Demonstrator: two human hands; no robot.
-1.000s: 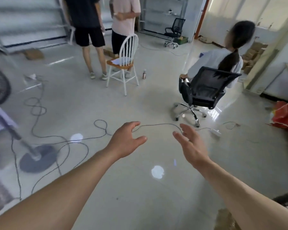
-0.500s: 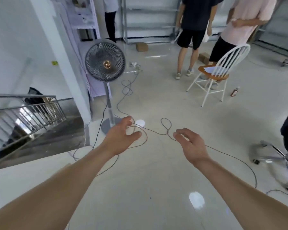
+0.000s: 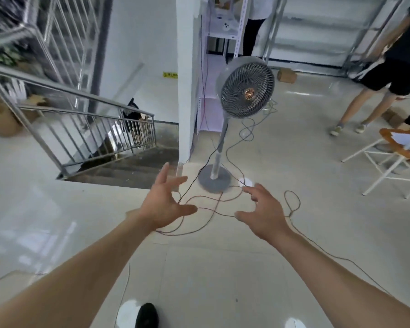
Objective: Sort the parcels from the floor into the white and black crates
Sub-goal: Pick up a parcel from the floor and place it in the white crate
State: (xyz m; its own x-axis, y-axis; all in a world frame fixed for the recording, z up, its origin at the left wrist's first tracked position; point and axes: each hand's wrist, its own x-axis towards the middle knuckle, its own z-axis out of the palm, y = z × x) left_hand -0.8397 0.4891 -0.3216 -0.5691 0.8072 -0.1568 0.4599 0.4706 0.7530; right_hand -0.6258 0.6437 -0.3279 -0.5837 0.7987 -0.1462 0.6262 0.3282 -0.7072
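Note:
My left hand [image 3: 162, 204] and my right hand [image 3: 262, 213] are both stretched out in front of me above the tiled floor, fingers spread, holding nothing. They hang about a hand's width apart over a tangle of thin cables [image 3: 208, 209]. No parcels and no white or black crates are in view.
A grey standing fan [image 3: 245, 91] stands just ahead, its base [image 3: 214, 178] close to my hands. A stairwell with a metal railing [image 3: 85, 114] opens at the left. A white chair [image 3: 398, 157] and a standing person [image 3: 386, 74] are at the right. A small cardboard box [image 3: 287, 76] lies far back.
My view has swung leftward: the office chair and seated person left the frame, the fan and stairwell came in. Both hands stay open and held out.

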